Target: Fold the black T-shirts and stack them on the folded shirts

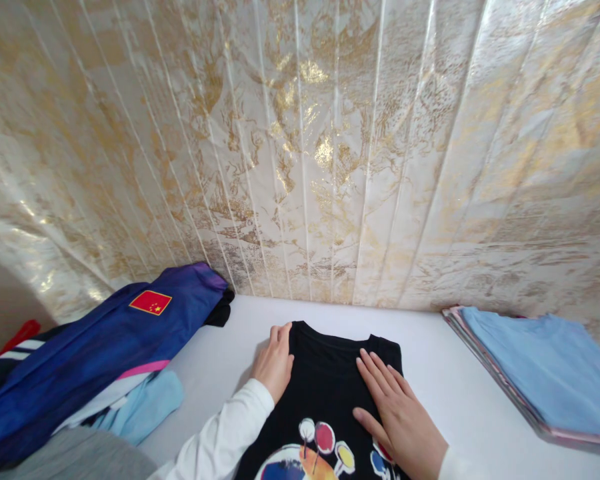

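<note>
"Black cloth on my feed; where does the shirt (pixel 325 383) lie?"

"I have it low in the head view, flat on the white surface (pixel 215 357), neckline toward the gold-patterned sheet (pixel 300 167)."

"And the hands?"

"Right hand (pixel 397 413): palm down on the shirt, fingers extended toward the collar. Left hand (pixel 273 363): bent at the left shoulder edge; from here I can't tell whether it pinches fabric."

"Either side?"

"Folded clothes (pixel 545 373) stacked right, light blue uppermost; left, a heap including a dark-blue garment (pixel 115 353)."
</note>
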A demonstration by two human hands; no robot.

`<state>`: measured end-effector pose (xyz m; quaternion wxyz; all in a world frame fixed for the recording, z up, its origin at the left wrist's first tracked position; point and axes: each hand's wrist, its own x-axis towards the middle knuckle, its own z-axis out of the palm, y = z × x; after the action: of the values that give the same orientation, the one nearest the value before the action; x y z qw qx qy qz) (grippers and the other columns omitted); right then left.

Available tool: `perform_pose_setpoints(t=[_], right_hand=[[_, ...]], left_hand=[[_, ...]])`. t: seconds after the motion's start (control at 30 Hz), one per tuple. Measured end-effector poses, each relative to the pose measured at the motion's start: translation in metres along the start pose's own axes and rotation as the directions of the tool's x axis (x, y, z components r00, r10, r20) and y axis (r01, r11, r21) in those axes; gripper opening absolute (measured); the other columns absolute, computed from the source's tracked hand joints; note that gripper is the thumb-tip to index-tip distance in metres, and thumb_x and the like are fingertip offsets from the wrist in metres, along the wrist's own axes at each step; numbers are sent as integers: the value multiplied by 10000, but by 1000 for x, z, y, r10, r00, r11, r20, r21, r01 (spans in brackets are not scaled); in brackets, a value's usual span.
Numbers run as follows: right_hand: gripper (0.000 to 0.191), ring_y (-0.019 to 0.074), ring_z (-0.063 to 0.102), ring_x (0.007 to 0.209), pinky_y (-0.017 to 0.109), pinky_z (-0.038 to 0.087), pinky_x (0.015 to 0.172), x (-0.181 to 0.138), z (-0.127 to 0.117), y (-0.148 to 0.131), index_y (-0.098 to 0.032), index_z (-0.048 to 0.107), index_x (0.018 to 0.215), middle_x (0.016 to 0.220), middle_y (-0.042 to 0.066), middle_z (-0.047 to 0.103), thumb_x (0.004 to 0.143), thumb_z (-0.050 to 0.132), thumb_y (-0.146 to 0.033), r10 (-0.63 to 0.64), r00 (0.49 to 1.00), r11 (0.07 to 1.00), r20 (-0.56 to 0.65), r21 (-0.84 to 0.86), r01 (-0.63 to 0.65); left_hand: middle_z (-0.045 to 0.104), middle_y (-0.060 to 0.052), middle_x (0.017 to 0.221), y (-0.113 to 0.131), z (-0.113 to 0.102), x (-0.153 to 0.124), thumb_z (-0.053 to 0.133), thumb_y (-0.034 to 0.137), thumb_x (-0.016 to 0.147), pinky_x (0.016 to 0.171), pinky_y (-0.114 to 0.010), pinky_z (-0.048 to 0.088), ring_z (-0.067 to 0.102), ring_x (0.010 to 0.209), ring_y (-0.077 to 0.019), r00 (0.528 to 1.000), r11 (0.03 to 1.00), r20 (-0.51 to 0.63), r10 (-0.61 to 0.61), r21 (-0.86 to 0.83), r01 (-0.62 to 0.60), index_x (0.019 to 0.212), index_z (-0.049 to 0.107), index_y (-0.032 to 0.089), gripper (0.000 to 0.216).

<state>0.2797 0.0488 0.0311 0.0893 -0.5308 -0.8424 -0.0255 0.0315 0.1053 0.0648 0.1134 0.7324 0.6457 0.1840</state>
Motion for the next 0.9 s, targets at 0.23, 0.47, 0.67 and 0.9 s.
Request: perform_pose_setpoints(t=[0.23,0.47,0.67,0.9], right_hand=[[411,294,435,1263,495,372,1024,40,-18,0,-142,550,1257,1335,137,530,877,496,-290,-10,995,978,-99,207,30],[150,225,554,887,355,462,822,100,-10,-9,-168,663,923,914,82,627,833,545,-145,112,984,929,-138,367,-54],[126,205,539,826,336,447,783,114,7,-13,-185,622,773,825,48,622,834,537,-114,86,984,922,-158,387,-19],[176,200,532,839,335,429,791,109,11,-14,-206,607,960,845,22,627,845,530,-97,37,976,907,-214,416,57]], left_hand=[[479,-131,1227,-11,-2,-15,362,90,897,942,-311,409,542,1135,-204,1000,988,-11,2,-152,-4,1272,348,160,382],[613,-17,743,-27,-10,-21,319,203,928,709,-281,444,625,757,-190,994,951,108,2,-306,31,1129,438,174,235],[470,65,631,-32,-3,-22,404,223,872,616,-247,408,540,607,-152,992,924,127,-1,-379,49,1118,414,178,250],[393,70,645,-34,-3,-25,413,188,866,623,-242,366,500,611,-146,994,943,96,-56,-321,85,1016,419,207,151]])
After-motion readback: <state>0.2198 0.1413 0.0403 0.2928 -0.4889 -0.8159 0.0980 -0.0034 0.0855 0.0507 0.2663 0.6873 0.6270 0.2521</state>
